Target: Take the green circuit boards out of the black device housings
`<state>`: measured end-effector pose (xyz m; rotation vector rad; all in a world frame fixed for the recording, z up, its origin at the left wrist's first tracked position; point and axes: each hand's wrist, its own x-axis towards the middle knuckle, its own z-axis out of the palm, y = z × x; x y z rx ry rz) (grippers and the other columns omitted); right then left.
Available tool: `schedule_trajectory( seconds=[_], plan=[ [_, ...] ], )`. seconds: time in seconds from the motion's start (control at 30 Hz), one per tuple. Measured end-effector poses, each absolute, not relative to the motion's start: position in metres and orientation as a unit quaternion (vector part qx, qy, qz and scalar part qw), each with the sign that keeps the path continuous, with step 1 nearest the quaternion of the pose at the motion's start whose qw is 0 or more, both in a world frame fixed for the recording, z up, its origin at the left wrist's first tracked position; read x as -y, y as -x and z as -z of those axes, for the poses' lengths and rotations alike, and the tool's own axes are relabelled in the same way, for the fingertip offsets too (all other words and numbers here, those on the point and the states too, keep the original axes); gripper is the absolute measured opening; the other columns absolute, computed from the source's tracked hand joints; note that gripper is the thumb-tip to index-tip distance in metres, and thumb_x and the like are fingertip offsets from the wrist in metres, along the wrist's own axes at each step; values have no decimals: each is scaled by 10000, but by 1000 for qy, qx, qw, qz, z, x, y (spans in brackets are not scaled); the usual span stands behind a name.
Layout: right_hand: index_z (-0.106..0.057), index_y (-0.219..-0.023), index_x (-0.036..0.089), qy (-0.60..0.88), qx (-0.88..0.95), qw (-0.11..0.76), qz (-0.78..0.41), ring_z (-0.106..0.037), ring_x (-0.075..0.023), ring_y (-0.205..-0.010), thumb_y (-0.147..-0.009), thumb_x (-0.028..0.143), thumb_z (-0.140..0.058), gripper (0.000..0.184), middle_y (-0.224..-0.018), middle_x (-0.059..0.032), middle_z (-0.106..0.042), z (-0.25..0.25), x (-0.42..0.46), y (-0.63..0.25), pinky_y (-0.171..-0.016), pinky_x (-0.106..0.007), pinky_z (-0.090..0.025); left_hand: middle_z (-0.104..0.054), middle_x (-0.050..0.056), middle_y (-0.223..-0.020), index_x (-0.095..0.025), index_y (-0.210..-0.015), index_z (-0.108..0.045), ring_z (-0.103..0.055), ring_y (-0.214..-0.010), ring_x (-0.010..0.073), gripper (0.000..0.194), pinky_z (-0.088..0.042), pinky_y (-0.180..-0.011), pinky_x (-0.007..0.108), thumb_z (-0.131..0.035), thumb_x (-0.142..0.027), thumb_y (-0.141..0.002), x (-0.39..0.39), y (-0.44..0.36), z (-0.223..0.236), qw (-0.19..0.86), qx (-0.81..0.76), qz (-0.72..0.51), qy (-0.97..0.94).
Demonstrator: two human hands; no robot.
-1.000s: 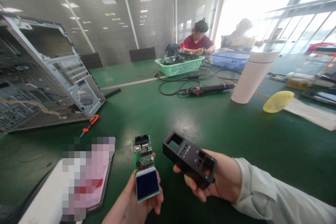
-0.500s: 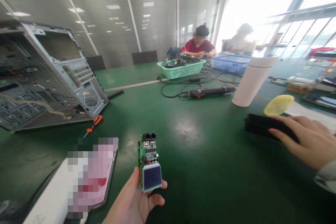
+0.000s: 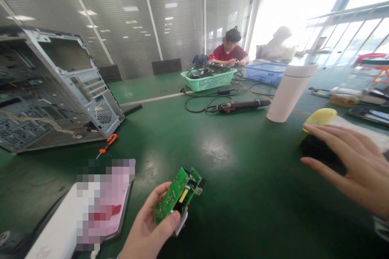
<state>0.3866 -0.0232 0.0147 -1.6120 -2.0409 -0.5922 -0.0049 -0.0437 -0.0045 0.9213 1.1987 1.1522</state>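
Observation:
Low in the middle, my left hand [image 3: 153,222] is closed around a green circuit board assembly [image 3: 174,196]. The stacked boards tilt up to the right, with a bare green side showing and the display turned out of sight. At the right, my right hand [image 3: 352,166] is spread with thumb and fingers apart. Under and behind it lies a black object [image 3: 319,147], partly covered by the hand, its kind unclear. A yellow oval thing [image 3: 322,117] sits just beyond those fingers.
An open computer case [image 3: 103,109] stands at the left, an orange-handled screwdriver [image 3: 107,143] by its corner. Phone-like pink device [image 3: 121,206] lies near left. Farther back are an electric screwdriver [image 3: 243,106], a pale tumbler [image 3: 291,93], a green basket [image 3: 209,83], a blue basket [image 3: 264,73] and two people.
My left hand has turned the circuit board, so its display no longer faces me. My right hand has let go of the black object and opened; that object now lies farther right.

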Motion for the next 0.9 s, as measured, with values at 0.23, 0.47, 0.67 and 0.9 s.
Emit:
schedule_trajectory(
  seconds=[0.23,0.47,0.67,0.9],
  plan=[
    [-411,-1381,204,358,889,257,122,-312,-204,-1327,-1015,461,-352,451,-1417,2,-391,-31,38,-233,-1084,-380,-324,-616,-11,-806,-295,-1015,-703,-634,-726,177,311,-542,-697,261,-728,-218,-715,46,4,1,248,-476,-438,-721],
    [-577,-1110,137,269,883,382,31,-536,-158,-884,-1016,372,-385,318,-986,-27,-623,-9,19,-186,-716,-289,-430,-617,-12,-816,-328,-1110,-676,-627,-713,179,419,-538,-655,253,-776,-425,-715,42,15,6,284,-424,-420,-750],
    [-615,-1040,181,390,730,389,-405,-515,-135,-883,-870,630,-561,483,-957,-22,-582,-3,16,-197,-782,-250,-395,-668,36,-1058,-336,-1222,-641,-634,-951,235,492,-540,-757,269,-647,-563,-786,46,9,10,403,-441,-478,-644],
    [-581,-909,88,363,511,266,-732,-504,-109,-593,-871,737,-363,686,-729,-62,-547,2,6,-198,-582,-229,-406,-698,35,-997,-294,-1102,-726,-605,-931,219,417,-531,-701,233,-537,-573,-855,45,2,10,427,-494,-513,-557]
  ],
)
